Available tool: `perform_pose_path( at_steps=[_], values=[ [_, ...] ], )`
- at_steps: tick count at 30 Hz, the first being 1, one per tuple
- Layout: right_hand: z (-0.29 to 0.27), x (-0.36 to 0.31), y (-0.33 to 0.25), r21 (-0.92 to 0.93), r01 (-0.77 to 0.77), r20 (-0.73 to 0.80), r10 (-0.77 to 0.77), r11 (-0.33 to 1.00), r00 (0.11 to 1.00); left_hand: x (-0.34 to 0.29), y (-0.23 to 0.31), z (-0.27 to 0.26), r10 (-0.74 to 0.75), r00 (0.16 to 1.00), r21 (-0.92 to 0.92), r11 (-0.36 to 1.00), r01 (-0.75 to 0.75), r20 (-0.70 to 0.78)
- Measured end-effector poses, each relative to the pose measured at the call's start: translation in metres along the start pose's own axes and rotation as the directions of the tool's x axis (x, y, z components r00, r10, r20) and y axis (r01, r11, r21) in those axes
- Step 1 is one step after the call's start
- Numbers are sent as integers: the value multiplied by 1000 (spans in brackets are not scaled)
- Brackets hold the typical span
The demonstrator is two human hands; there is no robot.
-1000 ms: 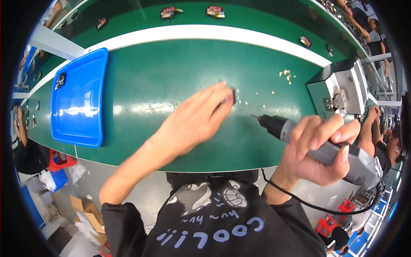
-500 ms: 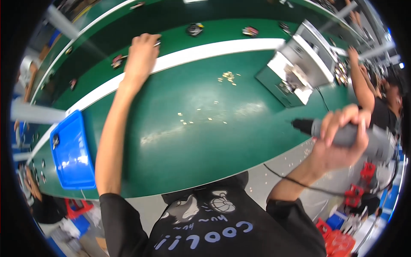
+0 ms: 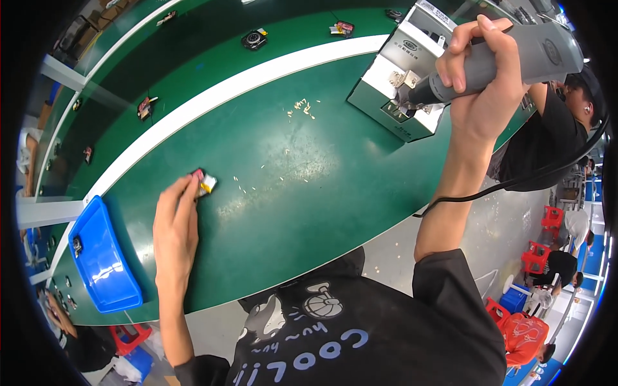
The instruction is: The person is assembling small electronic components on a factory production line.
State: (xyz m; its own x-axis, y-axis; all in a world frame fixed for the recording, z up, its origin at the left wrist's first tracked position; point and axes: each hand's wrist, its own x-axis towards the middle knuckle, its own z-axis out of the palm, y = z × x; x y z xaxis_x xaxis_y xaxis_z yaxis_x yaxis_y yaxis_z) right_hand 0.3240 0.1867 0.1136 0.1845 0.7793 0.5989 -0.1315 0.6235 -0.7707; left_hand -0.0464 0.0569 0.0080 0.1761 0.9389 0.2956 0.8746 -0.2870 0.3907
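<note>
My right hand [image 3: 484,90] is wrapped round a grey electric screwdriver [image 3: 547,53] with a black nose and a cable. The nose points down and left into the front of a box-shaped metal screw feeder [image 3: 376,108]; whether its bit touches a screw is hidden. Farther left, the fingers of my left hand [image 3: 175,222] are closed on a small electronic assembly [image 3: 207,183], red with a silvery, yellow-edged piece, low over or on the green bench [image 3: 270,238]. My fingers cover part of it.
Small pale bits [image 3: 301,108] lie scattered mid-bench. A blue tray [image 3: 106,257] with a small dark part stands at the left. Beyond a white rail [image 3: 257,71], a green strip carries several small assemblies, including a round black one [image 3: 254,40]. A co-worker [image 3: 547,138] sits at the right.
My left hand has come back from beyond the white rail, bringing the small electronic assembly over the bench. My right hand has raised the screwdriver and brought its nose to the screw feeder.
</note>
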Motion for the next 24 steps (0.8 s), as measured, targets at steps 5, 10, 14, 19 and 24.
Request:
perform_pose_path(
  at_steps=[5, 10, 14, 19, 24],
  values=[
    [4, 5, 3, -1, -44, 61, 44, 999, 997, -14, 10, -6, 36, 999, 9, 999, -36, 35],
    [12, 3, -1, -80, -102, -9, 102, 992, 995, 7, 13, 0, 117, 992, -54, 992, -114, 42],
    [8, 3, -1, -35, -122, -17, 121, 992, 992, 10, 15, -2, 200, 977, 10, 980, -201, 79],
    [-2, 9, 3, 44, -218, -5, 218, 975, 976, 8, 15, 2, 306, 951, 152, 938, -311, 52],
    [22, -20, -6, 43, -230, 2, 230, 972, 973, 5, 14, 2, 305, 952, 124, 943, -307, 36]
  ],
)
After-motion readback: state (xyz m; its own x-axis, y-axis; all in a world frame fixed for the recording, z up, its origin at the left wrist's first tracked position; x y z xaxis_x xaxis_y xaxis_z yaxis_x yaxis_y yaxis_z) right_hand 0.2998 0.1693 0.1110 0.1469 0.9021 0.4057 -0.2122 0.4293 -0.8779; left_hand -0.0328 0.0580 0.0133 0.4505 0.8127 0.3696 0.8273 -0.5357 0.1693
